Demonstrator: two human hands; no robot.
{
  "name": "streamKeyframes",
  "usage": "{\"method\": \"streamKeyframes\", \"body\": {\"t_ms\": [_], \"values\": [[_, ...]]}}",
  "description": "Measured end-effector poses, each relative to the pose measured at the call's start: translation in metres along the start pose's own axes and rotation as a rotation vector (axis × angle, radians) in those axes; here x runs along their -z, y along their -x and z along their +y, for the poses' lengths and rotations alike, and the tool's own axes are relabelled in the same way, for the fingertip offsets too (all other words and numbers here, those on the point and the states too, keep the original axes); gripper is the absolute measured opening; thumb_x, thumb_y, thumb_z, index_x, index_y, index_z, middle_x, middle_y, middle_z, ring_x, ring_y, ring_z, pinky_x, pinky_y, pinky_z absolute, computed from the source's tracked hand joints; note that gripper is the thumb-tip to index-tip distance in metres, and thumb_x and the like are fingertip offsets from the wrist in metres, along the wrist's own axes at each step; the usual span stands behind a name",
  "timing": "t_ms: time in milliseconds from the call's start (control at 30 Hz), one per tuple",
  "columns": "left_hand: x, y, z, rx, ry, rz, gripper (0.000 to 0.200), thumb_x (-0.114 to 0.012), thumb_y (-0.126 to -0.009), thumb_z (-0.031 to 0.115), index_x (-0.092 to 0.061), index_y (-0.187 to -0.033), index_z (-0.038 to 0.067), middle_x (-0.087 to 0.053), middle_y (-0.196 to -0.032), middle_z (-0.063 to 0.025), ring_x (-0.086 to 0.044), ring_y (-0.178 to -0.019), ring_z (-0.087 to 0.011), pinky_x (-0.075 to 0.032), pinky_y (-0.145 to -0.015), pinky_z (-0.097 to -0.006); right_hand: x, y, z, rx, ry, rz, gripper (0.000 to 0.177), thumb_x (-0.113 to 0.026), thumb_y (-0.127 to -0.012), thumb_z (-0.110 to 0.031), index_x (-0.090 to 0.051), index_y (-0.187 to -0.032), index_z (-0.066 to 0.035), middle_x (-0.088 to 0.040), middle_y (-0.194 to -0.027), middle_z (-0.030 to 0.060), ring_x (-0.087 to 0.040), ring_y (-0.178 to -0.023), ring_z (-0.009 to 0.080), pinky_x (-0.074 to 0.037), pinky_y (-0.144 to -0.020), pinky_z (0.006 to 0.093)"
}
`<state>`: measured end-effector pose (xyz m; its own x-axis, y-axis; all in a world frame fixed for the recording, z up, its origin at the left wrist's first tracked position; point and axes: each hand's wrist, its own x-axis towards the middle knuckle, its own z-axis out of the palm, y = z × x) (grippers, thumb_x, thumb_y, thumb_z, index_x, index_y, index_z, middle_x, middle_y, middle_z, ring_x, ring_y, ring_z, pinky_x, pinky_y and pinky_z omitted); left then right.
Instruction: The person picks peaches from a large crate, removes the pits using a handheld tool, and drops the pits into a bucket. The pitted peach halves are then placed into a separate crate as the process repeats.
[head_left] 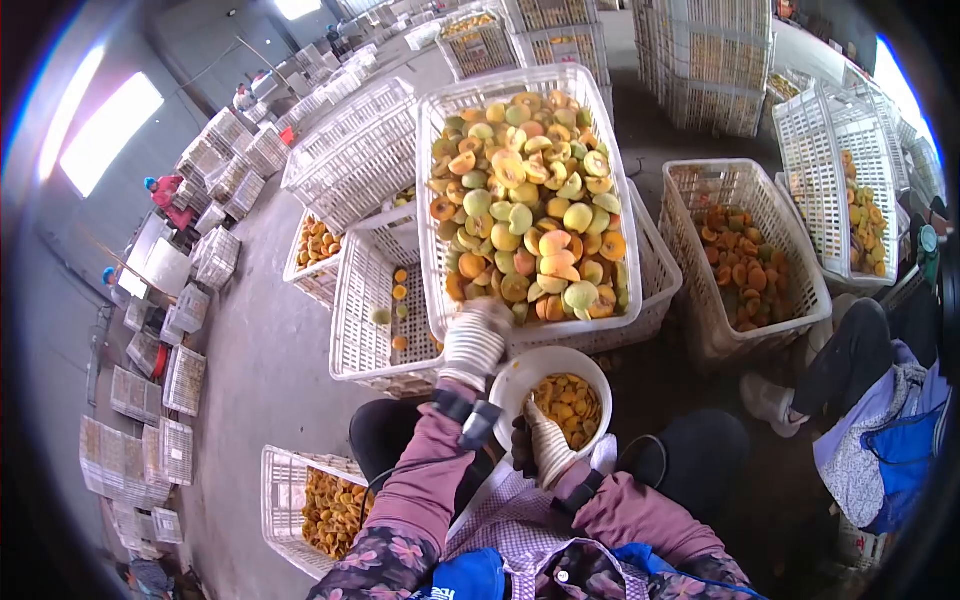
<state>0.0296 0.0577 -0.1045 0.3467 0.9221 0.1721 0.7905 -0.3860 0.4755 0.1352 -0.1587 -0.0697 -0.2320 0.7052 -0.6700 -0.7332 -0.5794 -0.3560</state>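
- The left hand, in a striped glove, is at the near left corner of the big white crate, its fingers by the rim. It is blurred, so I cannot tell whether its grip is clenched, released or around a fruit.
- The right hand, also gloved, with dark fingers, bends over the left side of the white bucket. Its fingers point down and partly hide one another; I cannot tell what, if anything, that grip holds.
- The fruit lies heaped in the big crate, much of it cut in 2, yellow, green and orange. Orange pieces lie in the bucket, which sits between the person's knees.
- The step in hand appears to be handling fruit at 2 places: the left hand at the heap's edge, the right at the bucket.
- From this pose, the next move calls for keeping the left wrist above the crate's rim and a light grip, as the halves look loose and likely to roll.
- At the right hand, it calls for care around the bucket's rim.
- A sparsely filled crate stands just left of the big crate; another crate, holding orange fruit, stands to its right.
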Motion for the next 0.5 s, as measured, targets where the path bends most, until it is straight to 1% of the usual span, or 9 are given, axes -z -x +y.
{"method": "streamKeyframes", "body": {"t_ms": [67,100,133,200,267,367,400,467,500], "values": [[0.061,0.019,0.097,-0.146,-0.464,0.061,0.019,-0.051,-0.079,0.018,-0.059,-0.090,0.004,-0.062,-0.090,-0.0185,-0.060,-0.084,-0.0352,-0.047,-0.078,-0.0422,0.001,-0.007,-0.005,0.014,0.006,-0.024,0.043,-0.048,-0.087,-0.054,-0.050,-0.086,-0.011,-0.045,-0.054,0.0011,-0.041,-0.039,0.0142,-0.034,-0.035,0.0282],[0.049,0.009,0.072,-0.078,-0.273,-0.060,0.032,-0.057,-0.081,0.029,-0.057,-0.103,0.006,-0.059,-0.100,-0.0217,-0.058,-0.080,-0.0401,-0.049,-0.070,-0.0425,0.002,-0.008,-0.006,0.067,0.014,-0.012,0.042,-0.048,-0.087,-0.054,-0.050,-0.085,-0.011,-0.044,-0.054,0.0009,-0.041,-0.039,0.0143,-0.034,-0.035,0.0284],[0.047,0.013,0.065,-0.119,-0.139,-0.008,0.028,-0.057,-0.082,0.017,-0.056,-0.108,0.007,-0.059,-0.098,-0.0150,-0.060,-0.081,-0.0299,-0.049,-0.067,-0.0374,0.002,-0.009,-0.006,0.119,0.018,0.003,0.041,-0.047,-0.087,-0.053,-0.050,-0.084,-0.012,-0.044,-0.054,0.0008,-0.041,-0.038,0.0144,-0.034,-0.035,0.0286],[0.048,0.038,0.082,0.003,0.903,0.061,0.019,-0.053,-0.090,0.017,-0.053,-0.106,0.006,-0.058,-0.086,-0.0042,-0.058,-0.079,-0.0190,-0.047,-0.068,-0.0295,-0.002,-0.011,-0.015,0.177,0.020,0.030,0.037,-0.048,-0.088,-0.048,-0.050,-0.084,-0.011,-0.045,-0.055,0.0003,-0.041,-0.039,0.0136,-0.034,-0.034,0.0276],[0.047,0.071,0.107,0.190,1.324,0.070,0.017,-0.049,-0.093,0.012,-0.048,-0.110,0.006,-0.051,-0.091,-0.0006,-0.051,-0.081,-0.0102,-0.045,-0.070,-0.0251,-0.009,-0.008,-0.017,0.602,0.204,0.043,0.033,-0.050,-0.089,-0.043,-0.050,-0.087,-0.010,-0.046,-0.056,0.0002,-0.042,-0.039,0.0125,-0.034,-0.033,0.0261],[0.031,0.098,0.115,0.422,1.592,0.026,0.018,-0.046,-0.095,0.017,-0.048,-0.110,0.007,-0.052,-0.096,-0.0031,-0.051,-0.089,-0.0135,-0.044,-0.078,-0.0262,-0.003,-0.023,-0.006,0.765,0.344,0.065,0.031,-0.052,-0.090,-0.036,-0.050,-0.099,-0.006,-0.053,-0.062,0.0042,-0.049,-0.047,0.0166,-0.041,-0.043,0.0304],[0.028,0.106,0.123,0.067,0.753,0.261,0.024,-0.042,-0.098,0.032,-0.052,-0.098,0.010,-0.053,-0.086,0.0001,-0.050,-0.073,-0.0091,-0.044,-0.065,-0.0243,0.002,-0.032,-0.001,0.843,0.455,0.100,0.034,-0.053,-0.090,-0.035,-0.050,-0.102,-0.003,-0.055,-0.064,0.0069,-0.052,-0.051,0.0198,-0.044,-0.048,0.0334],[0.024,0.107,0.113,0.409,1.442,0.019,0.031,-0.041,-0.097,0.037,-0.054,-0.094,0.009,-0.054,-0.077,0.0008,-0.049,-0.066,-0.0088,-0.042,-0.060,-0.0231,-0.004,-0.008,-0.016,0.747,0.761,0.212,0.035,-0.054,-0.089,-0.030,-0.050,-0.105,0.000,-0.060,-0.075,0.0152,-0.059,-0.064,0.0305,-0.047,-0.059,0.0389],[0.022,0.109,0.114,0.452,1.431,0.069,0.035,-0.041,-0.097,0.040,-0.056,-0.090,0.009,-0.054,-0.070,0.0008,-0.049,-0.061,-0.0089,-0.040,-0.056,-0.0217,-0.005,-0.005,-0.016,0.726,0.879,0.246,0.032,-0.053,-0.088,-0.027,-0.051,-0.104,0.000,-0.060,-0.078,0.0182,-0.059,-0.068,0.0345,-0.047,-0.060,0.0405]]}}
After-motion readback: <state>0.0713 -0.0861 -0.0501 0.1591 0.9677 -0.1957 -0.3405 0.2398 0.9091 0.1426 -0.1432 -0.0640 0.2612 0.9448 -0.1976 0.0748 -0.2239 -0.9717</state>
